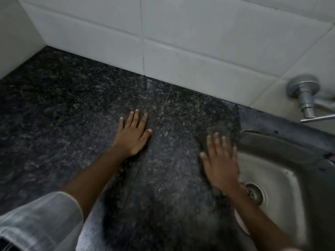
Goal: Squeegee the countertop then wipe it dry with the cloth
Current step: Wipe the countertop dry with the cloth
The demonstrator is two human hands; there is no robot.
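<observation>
From the head camera we see our left hand [133, 134] pressed flat, fingers spread, on the dark speckled countertop [63, 109]. At three o'clock from it, our right hand [220, 160], blurred, lies open, palm down, on a dark cloth [217, 132] beside the steel sink [282, 174].

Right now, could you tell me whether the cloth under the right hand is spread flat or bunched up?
Spread flat, apparently: the cloth lies thin on the countertop beneath the open right hand. Motion blur hides any folds.
</observation>
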